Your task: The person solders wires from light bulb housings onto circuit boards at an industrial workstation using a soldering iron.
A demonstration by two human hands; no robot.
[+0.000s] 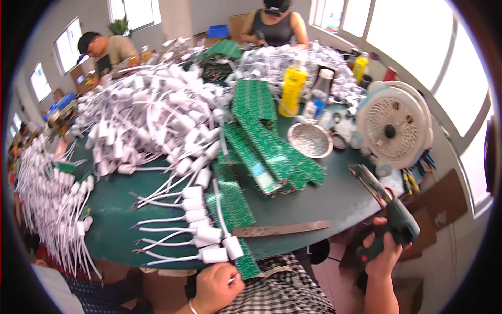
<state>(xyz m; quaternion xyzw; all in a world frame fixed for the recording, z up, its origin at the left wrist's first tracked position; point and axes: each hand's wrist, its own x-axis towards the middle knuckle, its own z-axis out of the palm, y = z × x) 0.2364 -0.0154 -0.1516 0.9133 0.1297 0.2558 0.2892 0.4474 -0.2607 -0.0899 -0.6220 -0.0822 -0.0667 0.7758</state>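
My right hand (pixel 384 254) is wrapped round the grip of a green soldering gun (pixel 402 222), held off the table's right edge with its metal tip pointing up and left. My left hand (pixel 217 288) is closed at the front edge, next to the lower end of a green circuit board strip (pixel 230 204). A bit of something thin and pale shows at its fingers, too small to name. Just beyond it, several white cylindrical pieces with cables (pixel 213 255) lie in a row, bare wire ends to the left. One white cylinder (pixel 232 247) rests on the strip.
Heaps of white corded cylinders (pixel 151 104) cover the dark green table (pixel 120 220). Stacked circuit boards (pixel 266 141), a brown flat bar (pixel 282 228), a metal bowl (pixel 310 140), bottles (pixel 293 89) and a fan (pixel 392 125) stand around. Two people work across the table; another sits at my left.
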